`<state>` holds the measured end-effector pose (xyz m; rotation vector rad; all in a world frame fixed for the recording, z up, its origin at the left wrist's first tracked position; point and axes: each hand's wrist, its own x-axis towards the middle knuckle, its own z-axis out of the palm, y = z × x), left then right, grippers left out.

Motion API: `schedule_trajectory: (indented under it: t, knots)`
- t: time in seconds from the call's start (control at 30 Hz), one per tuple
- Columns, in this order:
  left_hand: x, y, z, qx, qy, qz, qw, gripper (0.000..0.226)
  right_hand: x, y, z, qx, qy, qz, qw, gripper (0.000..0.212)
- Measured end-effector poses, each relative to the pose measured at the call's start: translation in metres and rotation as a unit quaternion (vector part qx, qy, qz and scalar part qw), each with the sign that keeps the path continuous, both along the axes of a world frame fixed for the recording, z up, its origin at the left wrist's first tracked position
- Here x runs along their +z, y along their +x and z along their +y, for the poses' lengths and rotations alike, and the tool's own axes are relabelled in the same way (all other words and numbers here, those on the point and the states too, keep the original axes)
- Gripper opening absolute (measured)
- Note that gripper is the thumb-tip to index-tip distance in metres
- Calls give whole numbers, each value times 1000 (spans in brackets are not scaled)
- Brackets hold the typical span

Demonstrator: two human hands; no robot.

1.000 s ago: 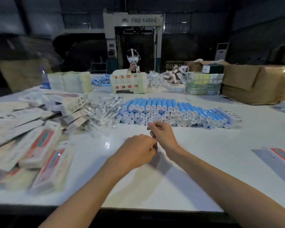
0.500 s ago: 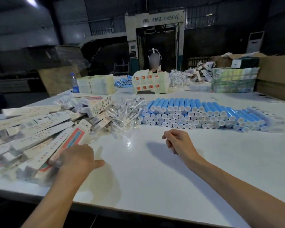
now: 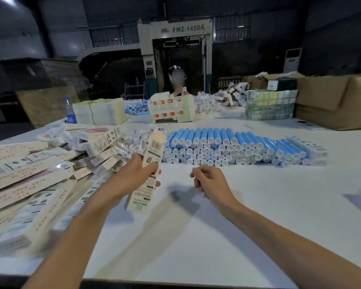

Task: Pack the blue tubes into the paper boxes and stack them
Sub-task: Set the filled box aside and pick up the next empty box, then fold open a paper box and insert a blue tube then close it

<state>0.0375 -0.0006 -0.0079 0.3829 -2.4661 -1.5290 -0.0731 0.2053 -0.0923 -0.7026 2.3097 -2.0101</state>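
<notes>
Head view: we look down at a white table (image 3: pixel 196 236) with both bare forearms reaching out over it. The left hand (image 3: pixel 131 174) grips a paper box (image 3: pixel 154 147), a long flat carton with a barcode near its upper end. The thumb lies across the printed face and the other fingers curl round from behind, so the box is clamped about midway along its length. It is held off the table and tilted, upper end away from us and lower end towards us.

The right hand (image 3: pixel 208 180) hovers above the table, a little apart from the box, with its fingers curled in towards the palm and the thumb against the forefinger. We see nothing in it (the inside of the palm is hidden from us).

The blue tubes (image 3: pixel 227 149) lie stacked in a long low bank on the table beyond both hands, white caps facing us, none of them touched. To the left, a heap of flat boxes (image 3: pixel 29 174) sprawls over the table edge, blurred at the near side. Between that heap and the tubes, behind the held box, sits a pile of clear packets (image 3: pixel 133 138).

Farther back we make out a water bottle (image 3: pixel 71 110), more stacked cartons, big cardboard cases (image 3: pixel 331 101), and another person (image 3: pixel 176 88) across the table.
</notes>
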Motion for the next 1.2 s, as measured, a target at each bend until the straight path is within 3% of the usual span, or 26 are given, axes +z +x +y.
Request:
schedule_trajectory:
  t: [0.17, 0.27, 0.4, 0.53, 0.63, 0.9, 0.97, 1.03, 1.1, 1.2]
  knots:
    - [-12, -50, 29, -46, 221, 51, 973, 18, 43, -40, 24, -121, 55, 62, 989, 18]
    - [-24, -66, 40, -70, 288, 85, 951, 19, 73, -84, 42, -231, 101, 97, 963, 15]
    - [-49, -70, 43, -115, 257, 169, 945, 27, 92, -143, 56, -283, 243, 69, 925, 18]
    - [-60, -68, 38, -100, 231, 171, 953, 37, 90, -172, 55, -274, 356, 59, 891, 35]
    - [-62, -68, 34, -90, 238, 159, 954, 28, 86, -181, 48, -255, 419, 51, 870, 30]
    - [-60, -70, 32, -121, 261, 180, 941, 31, 104, -181, 37, -220, 485, 79, 843, 2]
    - [-60, -70, 30, -122, 261, 180, 941, 32, 106, -179, 36, -228, 481, 69, 844, 20]
    - [-60, -70, 28, -122, 262, 179, 941, 32, 110, -175, 37, -251, 425, 57, 868, 53]
    - [-60, -70, 27, -129, 260, 178, 940, 31, 117, -162, 37, -251, 294, 52, 921, 76]
    - [-60, -70, 28, -145, 262, 172, 939, 33, 127, -128, 37, -166, 30, 70, 983, 94]
